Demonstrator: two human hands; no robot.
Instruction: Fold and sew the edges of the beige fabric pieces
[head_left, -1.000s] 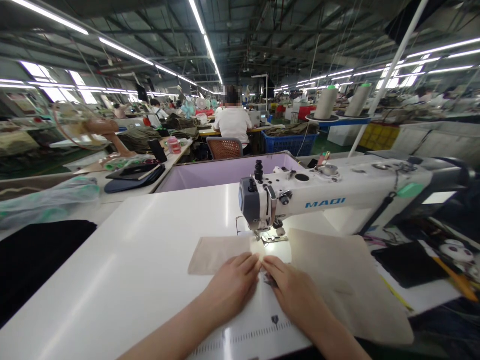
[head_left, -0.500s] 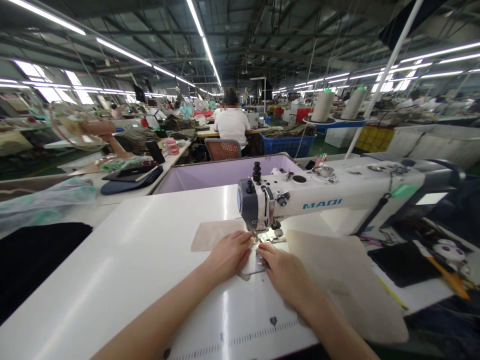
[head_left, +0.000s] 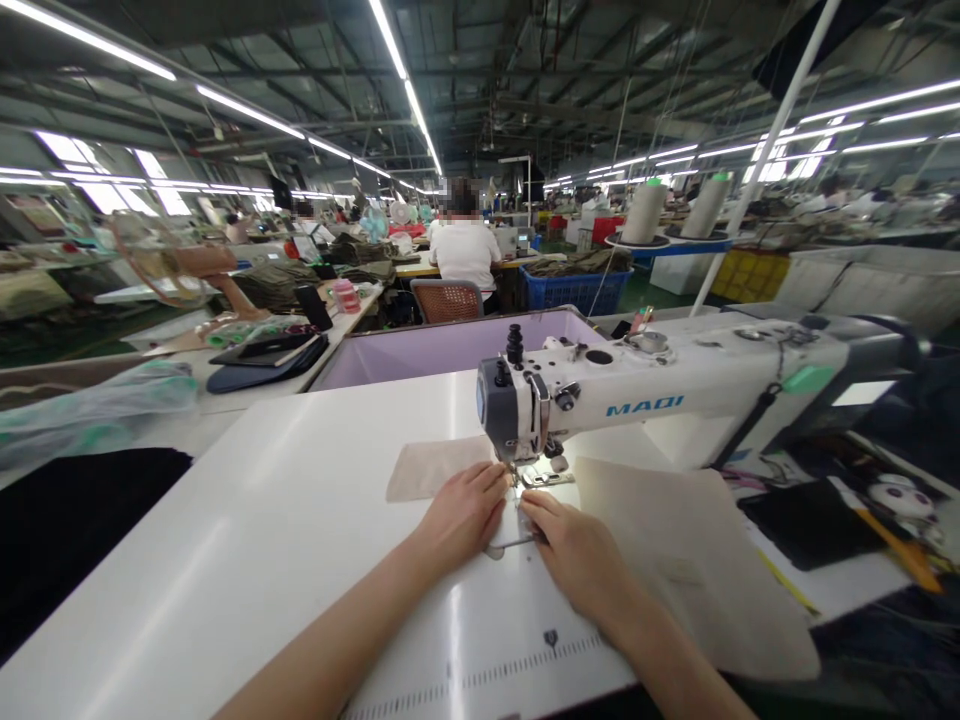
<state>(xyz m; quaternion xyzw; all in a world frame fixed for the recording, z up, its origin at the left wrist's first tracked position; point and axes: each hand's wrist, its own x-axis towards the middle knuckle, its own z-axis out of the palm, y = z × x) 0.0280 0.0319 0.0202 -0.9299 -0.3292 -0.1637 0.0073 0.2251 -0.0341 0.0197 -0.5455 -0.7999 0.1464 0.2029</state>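
My left hand (head_left: 466, 508) lies palm down beside the needle of a white sewing machine (head_left: 645, 385). Its fingers stretch flat toward the presser foot (head_left: 516, 478), over the edge of a small beige cloth piece (head_left: 424, 470). Just right of the needle, my right hand (head_left: 581, 540) has its fingers bent and pressed together above the metal needle plate (head_left: 514, 530). What those fingertips hold, if anything, is too small to make out. A larger beige cloth piece (head_left: 697, 560) spreads to the right, partly behind my right forearm. Whether the two beige pieces join is hidden.
The white tabletop (head_left: 247, 540) extends left, with black cloth (head_left: 82, 540) at its edge. A lilac bin (head_left: 420, 350) stands behind the machine. Thread cones (head_left: 645, 212) are at the back right. Farther off, a person in a white top (head_left: 463, 250) sits at another table.
The view has shifted slightly. Both hands stay beside the needle, and the right fingertips have pulled back a little. The small beige piece is almost where it was.
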